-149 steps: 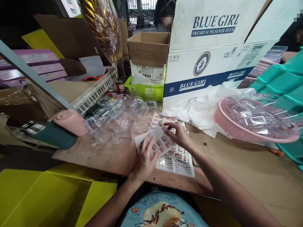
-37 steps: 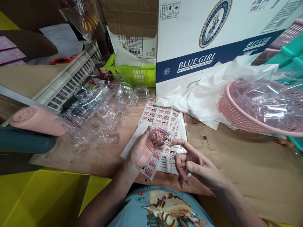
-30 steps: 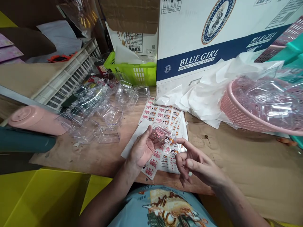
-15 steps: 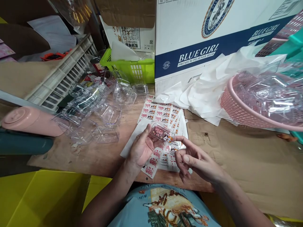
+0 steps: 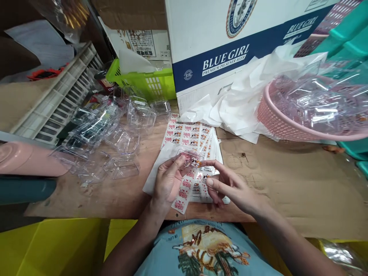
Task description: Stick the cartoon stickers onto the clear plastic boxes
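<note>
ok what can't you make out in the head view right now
- Underside of the clear box: head view, hidden by the left hand.
- Base of the teal bottle: head view, cut off by the left edge.
- Inside of the green basket: head view, mostly hidden by its wall.

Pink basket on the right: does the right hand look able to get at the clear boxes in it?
Probably yes: flat cardboard lies between the right hand and the pink basket, whose top is open, with the clear boxes heaped inside.
</note>
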The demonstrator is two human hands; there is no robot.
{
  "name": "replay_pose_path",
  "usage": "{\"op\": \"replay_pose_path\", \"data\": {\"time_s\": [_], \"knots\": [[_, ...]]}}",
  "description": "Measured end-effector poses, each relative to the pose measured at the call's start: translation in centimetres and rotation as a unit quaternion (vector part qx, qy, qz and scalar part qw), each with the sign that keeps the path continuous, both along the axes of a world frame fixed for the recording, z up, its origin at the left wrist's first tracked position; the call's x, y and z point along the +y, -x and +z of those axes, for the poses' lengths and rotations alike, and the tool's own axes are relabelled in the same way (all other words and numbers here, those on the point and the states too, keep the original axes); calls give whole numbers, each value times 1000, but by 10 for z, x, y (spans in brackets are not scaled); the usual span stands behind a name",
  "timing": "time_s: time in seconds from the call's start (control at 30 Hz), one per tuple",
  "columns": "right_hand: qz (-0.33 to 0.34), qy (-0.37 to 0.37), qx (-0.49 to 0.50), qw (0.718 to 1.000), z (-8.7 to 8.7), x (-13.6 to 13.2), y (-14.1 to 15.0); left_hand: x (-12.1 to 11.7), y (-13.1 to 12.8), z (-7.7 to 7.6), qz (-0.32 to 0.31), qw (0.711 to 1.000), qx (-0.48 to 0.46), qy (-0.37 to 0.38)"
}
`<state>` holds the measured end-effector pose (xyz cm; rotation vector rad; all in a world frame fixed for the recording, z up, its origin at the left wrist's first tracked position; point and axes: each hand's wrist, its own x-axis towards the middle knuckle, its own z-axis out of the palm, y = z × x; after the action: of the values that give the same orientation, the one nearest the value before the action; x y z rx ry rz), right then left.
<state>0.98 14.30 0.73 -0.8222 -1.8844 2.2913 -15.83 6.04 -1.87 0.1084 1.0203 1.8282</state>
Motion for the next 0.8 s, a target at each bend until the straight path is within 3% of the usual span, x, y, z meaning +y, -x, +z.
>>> {"op": "replay_pose_path", "data": {"time_s": [0.07,0.1,0.17,0.23,0.3,0.33,0.4,0.5,0.53,0.6,0.67,0.73,0.8], "knots": [[-51,-209,-62,975,-4,-7,0,0,-3,0,18,1000,16,-3],[-83,-331,-80,937,-7,-10,-1,0,-4,0,30,999,21,-3],[-107,-537,-77,833,-13,-16,-2,-1,-5,2,48,999,25,-1],[-67,-650,-57,755,-17,-21,-4,-2,-7,5,47,999,24,-2],[-38,-685,-49,726,-18,-21,-7,-1,-14,10,43,999,17,-5],[-57,-679,-46,731,-17,-20,-10,1,-19,12,40,999,11,-5],[-130,-619,-17,774,-12,-15,-16,5,-35,17,-4,1000,4,-3],[-171,-483,39,858,-4,0,-39,9,-58,24,-168,985,29,-10],[-173,-460,33,870,-3,6,-54,9,-60,25,-214,975,63,-12],[-214,-483,-32,849,-7,22,-92,6,-49,22,-219,957,191,4],[-281,-562,-140,765,-19,44,-135,-1,-19,14,-134,908,393,63],[-293,-628,-214,688,-31,64,-165,-11,21,1,-59,792,585,162],[-271,-681,-238,638,-36,74,-167,-18,55,-13,-52,684,681,256]]}}
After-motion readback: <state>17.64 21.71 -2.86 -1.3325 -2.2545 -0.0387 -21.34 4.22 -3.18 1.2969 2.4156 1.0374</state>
